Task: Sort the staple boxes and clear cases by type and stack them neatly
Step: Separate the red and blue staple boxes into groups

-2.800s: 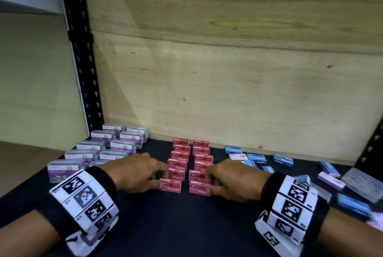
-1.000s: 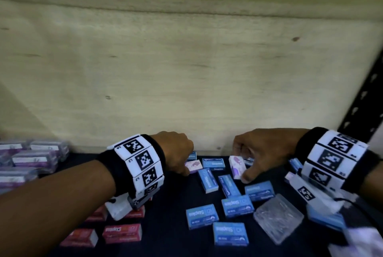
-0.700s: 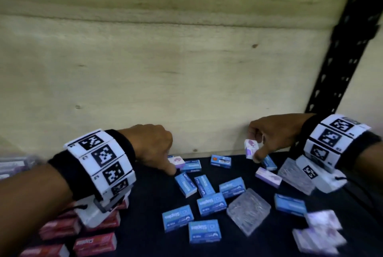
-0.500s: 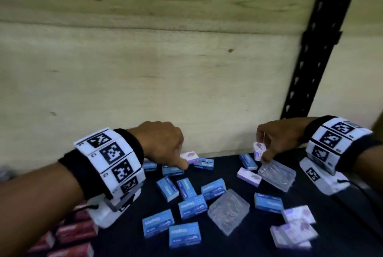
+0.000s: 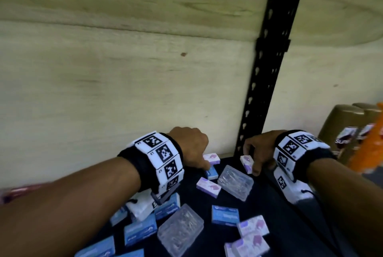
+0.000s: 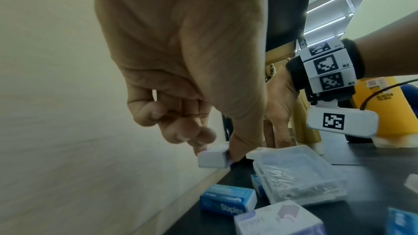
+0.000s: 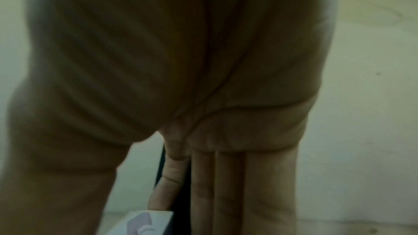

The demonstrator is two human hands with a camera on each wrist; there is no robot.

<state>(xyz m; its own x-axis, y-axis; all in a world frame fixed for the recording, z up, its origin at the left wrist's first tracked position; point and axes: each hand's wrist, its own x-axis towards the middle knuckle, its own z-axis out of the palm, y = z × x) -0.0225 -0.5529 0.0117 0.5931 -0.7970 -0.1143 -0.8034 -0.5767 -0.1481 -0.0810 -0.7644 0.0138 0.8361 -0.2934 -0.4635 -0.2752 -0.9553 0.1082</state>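
1. Pinching one small white-and-lilac cardboard staple box [image 5: 211, 158] at the shelf's back edge, the left hand [image 5: 191, 148] grips; the right hand [image 5: 258, 151] holds another [image 5: 247, 163].
2. Blue cardboard staple boxes [image 5: 225, 215], clear plastic cases [image 5: 235, 182] and lilac boxes lie mixed and unstacked; most sorting here remains.

Two clear cases [image 5: 235, 182] [image 5: 180, 229] lie on a shelf [image 5: 267, 211], one nearer the back wall [image 5: 124, 91], one nearer the front. Small staple boxes [image 5: 225, 215] lie scattered around them. An upright post [image 5: 267, 66] stands behind, at the right.
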